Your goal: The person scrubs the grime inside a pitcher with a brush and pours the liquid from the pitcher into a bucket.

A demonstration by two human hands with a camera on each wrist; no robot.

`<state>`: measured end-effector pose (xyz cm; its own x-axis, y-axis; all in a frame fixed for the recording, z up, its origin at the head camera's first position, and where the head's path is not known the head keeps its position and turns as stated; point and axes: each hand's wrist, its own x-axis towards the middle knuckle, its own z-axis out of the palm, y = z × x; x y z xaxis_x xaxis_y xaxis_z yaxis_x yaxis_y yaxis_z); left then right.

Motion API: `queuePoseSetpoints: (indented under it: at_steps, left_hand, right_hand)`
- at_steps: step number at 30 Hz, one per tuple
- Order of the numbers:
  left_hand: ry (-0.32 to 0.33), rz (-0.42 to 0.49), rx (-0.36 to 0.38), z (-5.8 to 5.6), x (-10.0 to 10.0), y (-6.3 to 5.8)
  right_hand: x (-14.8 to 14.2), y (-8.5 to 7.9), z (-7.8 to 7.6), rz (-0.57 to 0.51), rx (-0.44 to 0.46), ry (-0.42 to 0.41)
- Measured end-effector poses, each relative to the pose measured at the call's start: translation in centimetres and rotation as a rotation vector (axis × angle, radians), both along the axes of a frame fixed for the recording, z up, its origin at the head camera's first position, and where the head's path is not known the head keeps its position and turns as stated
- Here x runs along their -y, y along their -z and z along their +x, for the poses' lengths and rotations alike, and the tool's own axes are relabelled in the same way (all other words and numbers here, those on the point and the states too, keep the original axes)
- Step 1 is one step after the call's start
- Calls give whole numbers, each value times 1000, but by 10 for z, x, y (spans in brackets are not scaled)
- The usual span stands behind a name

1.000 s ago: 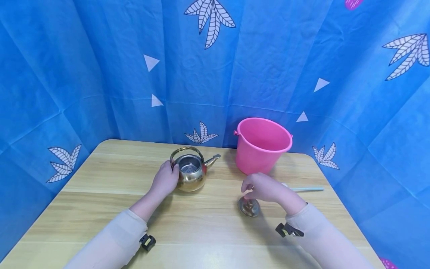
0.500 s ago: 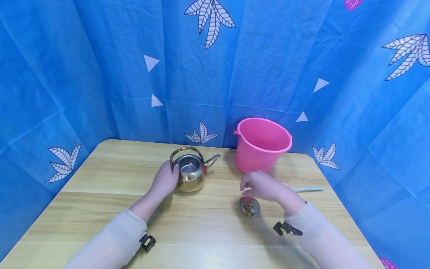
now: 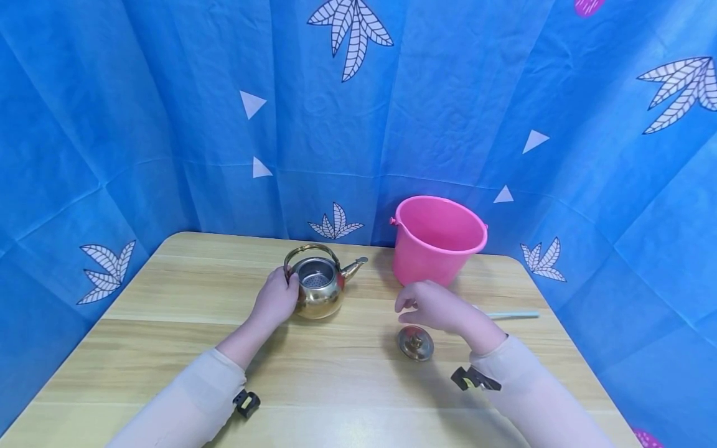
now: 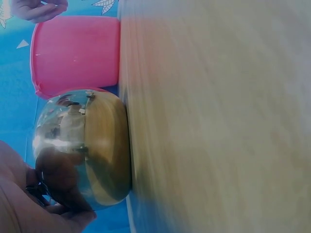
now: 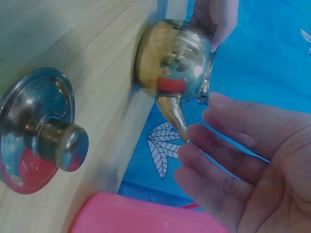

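A shiny gold-coloured teapot (image 3: 318, 297) stands lidless on the table, a perforated strainer showing in its mouth and its spout turned right. My left hand (image 3: 276, 297) grips it on its left side, at the lower end of the arched handle (image 3: 310, 247), with the thumb along the body. The round metal lid (image 3: 416, 343), knob upward, lies on the table to the right. Just behind and above the lid is my right hand (image 3: 437, 306), holding nothing. Its fingers (image 5: 218, 170) are loosely bent and apart from the lid knob (image 5: 65, 145) in the right wrist view.
A pink bucket (image 3: 428, 261) stands at the back right, beyond my right hand. A pale blue stick-like handle (image 3: 512, 315) lies on the table to the right, its left end partly hidden by that hand. Blue curtain (image 3: 336, 124) encloses the wooden table (image 3: 336, 386).
My right hand has let go of the lid's knob and moved up and slightly left, away from it. The lid stays on the table; the left hand and teapot have not moved.
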<state>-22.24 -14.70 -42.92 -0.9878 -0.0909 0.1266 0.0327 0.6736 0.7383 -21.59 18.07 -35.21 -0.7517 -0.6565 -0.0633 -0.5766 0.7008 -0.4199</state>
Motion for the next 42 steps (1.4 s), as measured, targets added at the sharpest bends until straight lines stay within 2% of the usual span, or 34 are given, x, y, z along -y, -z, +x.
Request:
queuePoseSetpoints:
  at_steps: [5,23,42]
  left_hand:
    - [-1,7,5,0,-1,0]
    - [-17,29,13,1,-1,0]
    - [-14,15,21,1,0,-1]
  right_hand:
    - [3,-1,0,-17,-23,-26]
    - [19,-2,-2,-63,-35,-38]
    - [33,0,-6,-104,-99,-55]
